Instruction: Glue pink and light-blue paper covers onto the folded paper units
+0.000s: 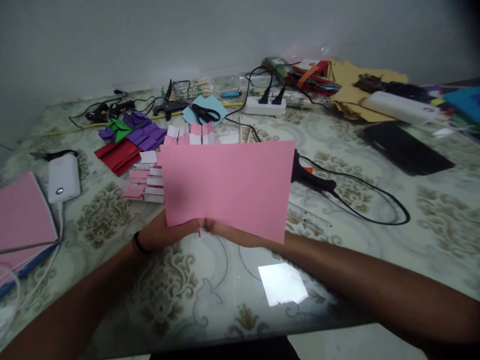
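A sheet of pink paper (228, 185) is held up over the table, facing me. My left hand (168, 232) grips its lower edge, the thumb in front and the fingers hidden behind. My right hand (225, 230) meets it there, its thumb tip beside the left one; most of this hand is behind or under the sheet. A small pink strip (200, 232) sticks down between the thumbs. Behind the sheet, to the left, lie folded pink and white paper pieces (144, 182). A black glue gun (315, 180) rests to the right, partly covered by the sheet.
Red folded paper (119, 156) and purple folded paper (148, 135) lie back left. Black-handled scissors (205, 114) rest on light blue paper. A white power strip (264, 106) has cords trailing. A white power bank (64, 177) is left, a black phone (408, 149) right.
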The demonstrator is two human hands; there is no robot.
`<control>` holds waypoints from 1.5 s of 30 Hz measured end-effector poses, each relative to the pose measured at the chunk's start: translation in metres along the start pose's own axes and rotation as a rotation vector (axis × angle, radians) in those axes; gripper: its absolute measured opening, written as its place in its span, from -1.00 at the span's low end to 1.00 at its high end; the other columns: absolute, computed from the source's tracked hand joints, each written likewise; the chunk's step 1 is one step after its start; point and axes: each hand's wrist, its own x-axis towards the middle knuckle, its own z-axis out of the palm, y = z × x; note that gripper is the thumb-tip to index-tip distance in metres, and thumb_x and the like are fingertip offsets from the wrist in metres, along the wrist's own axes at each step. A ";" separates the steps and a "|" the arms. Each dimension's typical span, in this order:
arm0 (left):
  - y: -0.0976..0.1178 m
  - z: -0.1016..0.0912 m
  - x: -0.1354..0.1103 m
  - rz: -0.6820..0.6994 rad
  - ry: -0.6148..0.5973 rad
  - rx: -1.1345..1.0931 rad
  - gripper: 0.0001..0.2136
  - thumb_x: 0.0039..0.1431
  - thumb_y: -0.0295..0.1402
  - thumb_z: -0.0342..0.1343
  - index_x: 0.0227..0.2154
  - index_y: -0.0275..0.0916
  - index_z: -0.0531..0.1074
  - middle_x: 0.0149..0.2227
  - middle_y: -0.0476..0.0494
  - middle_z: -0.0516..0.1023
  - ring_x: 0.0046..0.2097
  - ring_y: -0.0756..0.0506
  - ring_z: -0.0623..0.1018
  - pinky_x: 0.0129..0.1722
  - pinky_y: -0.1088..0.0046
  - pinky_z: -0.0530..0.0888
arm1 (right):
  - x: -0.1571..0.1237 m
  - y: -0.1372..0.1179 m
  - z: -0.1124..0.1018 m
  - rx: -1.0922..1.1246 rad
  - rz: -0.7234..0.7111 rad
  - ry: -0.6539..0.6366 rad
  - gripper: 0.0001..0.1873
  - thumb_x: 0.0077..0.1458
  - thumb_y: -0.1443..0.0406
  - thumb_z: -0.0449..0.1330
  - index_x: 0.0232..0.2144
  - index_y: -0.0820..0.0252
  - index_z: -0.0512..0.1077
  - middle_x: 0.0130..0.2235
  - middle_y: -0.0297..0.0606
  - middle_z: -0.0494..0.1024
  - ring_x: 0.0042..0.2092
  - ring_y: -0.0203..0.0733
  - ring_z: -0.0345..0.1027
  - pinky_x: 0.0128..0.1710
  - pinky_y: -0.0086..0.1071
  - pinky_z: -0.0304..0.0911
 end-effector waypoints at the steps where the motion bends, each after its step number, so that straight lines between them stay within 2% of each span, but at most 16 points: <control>1: 0.000 0.000 0.000 0.004 -0.004 0.002 -0.78 0.20 -0.16 0.24 -0.35 -0.22 0.59 -0.30 -0.12 0.67 -0.22 -0.12 0.58 -0.12 0.33 0.57 | 0.000 0.001 0.000 0.003 -0.005 -0.006 -0.82 0.20 0.41 0.04 -0.37 0.08 0.39 -0.23 -0.28 0.55 -0.11 -0.17 0.47 0.10 -0.25 0.42; 15: -0.004 -0.001 0.001 0.020 -0.021 -0.003 -0.79 0.22 -0.14 0.25 -0.36 -0.19 0.57 -0.33 -0.11 0.67 -0.18 -0.15 0.60 -0.07 0.30 0.57 | -0.001 0.003 0.000 0.034 -0.031 0.018 -0.83 0.21 0.37 0.04 -0.34 0.10 0.42 -0.22 -0.28 0.55 -0.12 -0.18 0.45 0.09 -0.24 0.40; 27: -0.001 -0.001 0.001 -0.001 -0.038 0.016 -0.79 0.23 -0.16 0.21 -0.39 -0.19 0.57 -0.31 -0.11 0.66 -0.19 -0.15 0.59 -0.05 0.31 0.53 | 0.001 0.002 0.003 -0.046 0.016 0.062 -0.84 0.16 0.39 0.08 -0.36 0.08 0.43 -0.25 -0.29 0.59 -0.20 -0.14 0.42 -0.06 -0.25 0.43; 33: 0.004 0.000 0.000 -0.021 -0.001 0.009 -0.81 0.21 -0.15 0.23 -0.38 -0.16 0.57 -0.30 -0.11 0.66 -0.19 -0.16 0.58 -0.07 0.32 0.54 | 0.000 -0.002 0.003 -0.028 0.022 0.073 -0.82 0.18 0.40 0.08 -0.34 0.07 0.45 -0.23 -0.31 0.61 -0.16 -0.14 0.48 0.03 -0.24 0.43; 40: 0.003 0.000 0.001 -0.021 -0.025 0.029 -0.79 0.20 -0.14 0.21 -0.40 -0.16 0.55 -0.33 -0.12 0.66 -0.18 -0.18 0.59 -0.04 0.27 0.53 | 0.000 -0.004 0.002 0.020 0.031 0.054 -0.83 0.21 0.38 0.07 -0.36 0.09 0.44 -0.23 -0.30 0.60 -0.15 -0.17 0.49 0.02 -0.27 0.44; 45: 0.003 0.000 0.001 -0.006 -0.013 0.050 -0.80 0.21 -0.15 0.20 -0.38 -0.17 0.53 -0.32 -0.11 0.65 -0.19 -0.17 0.58 -0.06 0.29 0.53 | 0.001 -0.007 0.001 -0.058 0.058 0.059 -0.84 0.20 0.40 0.09 -0.34 0.09 0.45 -0.21 -0.30 0.62 -0.15 -0.16 0.48 0.02 -0.26 0.44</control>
